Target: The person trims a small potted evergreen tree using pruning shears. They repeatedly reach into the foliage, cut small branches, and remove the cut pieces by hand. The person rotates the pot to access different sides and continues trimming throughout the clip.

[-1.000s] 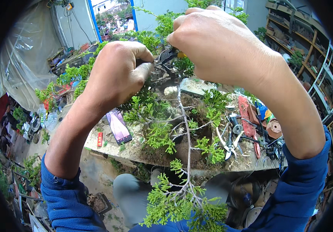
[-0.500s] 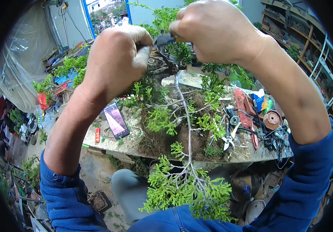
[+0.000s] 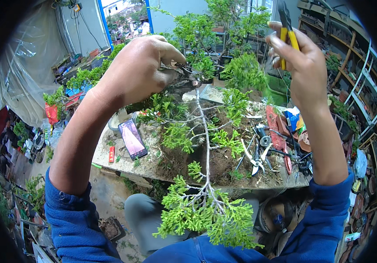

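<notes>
A small bonsai tree [image 3: 206, 144] with green feathery foliage stands on a soil-covered workbench [image 3: 123, 164]; one long thin branch reaches toward me, ending in a leafy tuft [image 3: 201, 212]. My left hand [image 3: 140, 70] is closed around the dark upper trunk of the tree. My right hand [image 3: 300, 57] is raised at the upper right, apart from the tree, gripping a yellow-handled hand tool [image 3: 287, 26] whose head points upward.
On the bench lie a phone [image 3: 132, 139], a small red object [image 3: 112, 154], silver scissors [image 3: 255, 158], red-handled tools [image 3: 278, 136] and small pots. Shelving with pots runs along the right. Potted plants and a plastic sheet stand at the left and back.
My right hand has lifted away from the treetop to the upper right, taking the yellow-handled tool with it. My left hand has kept its grip on the trunk.
</notes>
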A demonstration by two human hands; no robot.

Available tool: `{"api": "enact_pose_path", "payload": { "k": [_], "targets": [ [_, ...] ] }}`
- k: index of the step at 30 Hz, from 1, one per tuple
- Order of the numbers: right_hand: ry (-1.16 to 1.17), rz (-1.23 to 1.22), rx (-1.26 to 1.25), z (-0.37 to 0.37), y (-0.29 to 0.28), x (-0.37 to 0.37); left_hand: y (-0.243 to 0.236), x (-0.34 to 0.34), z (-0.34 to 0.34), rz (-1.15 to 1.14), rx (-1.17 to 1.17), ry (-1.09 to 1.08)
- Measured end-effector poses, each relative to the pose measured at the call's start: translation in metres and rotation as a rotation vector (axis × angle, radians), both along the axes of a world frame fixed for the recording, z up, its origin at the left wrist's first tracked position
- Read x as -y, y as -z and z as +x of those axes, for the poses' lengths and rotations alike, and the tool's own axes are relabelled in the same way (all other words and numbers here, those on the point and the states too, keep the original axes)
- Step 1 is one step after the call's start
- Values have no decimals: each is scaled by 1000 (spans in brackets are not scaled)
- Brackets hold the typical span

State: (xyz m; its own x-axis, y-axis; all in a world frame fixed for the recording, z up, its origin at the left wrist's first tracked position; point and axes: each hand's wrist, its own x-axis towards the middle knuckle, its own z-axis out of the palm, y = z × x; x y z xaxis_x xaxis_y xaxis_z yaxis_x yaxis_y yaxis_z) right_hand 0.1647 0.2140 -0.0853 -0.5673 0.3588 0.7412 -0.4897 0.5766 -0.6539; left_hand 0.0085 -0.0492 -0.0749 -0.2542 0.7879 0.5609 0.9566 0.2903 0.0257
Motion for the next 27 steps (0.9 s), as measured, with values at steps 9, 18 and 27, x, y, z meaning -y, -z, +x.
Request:
{"api": "enact_pose_path", "payload": {
  "k": [9,18,27],
  "targets": [
    [-112,-655,100,30,106,-42,2,-4,-8,10,-357,182],
    [-118,-746,221,26,184,-58,3,-11,-10,80,-323,308],
    [-133,-715,273,24,201,-52,-2,-17,-8,-58,-305,183]
  ]
}}
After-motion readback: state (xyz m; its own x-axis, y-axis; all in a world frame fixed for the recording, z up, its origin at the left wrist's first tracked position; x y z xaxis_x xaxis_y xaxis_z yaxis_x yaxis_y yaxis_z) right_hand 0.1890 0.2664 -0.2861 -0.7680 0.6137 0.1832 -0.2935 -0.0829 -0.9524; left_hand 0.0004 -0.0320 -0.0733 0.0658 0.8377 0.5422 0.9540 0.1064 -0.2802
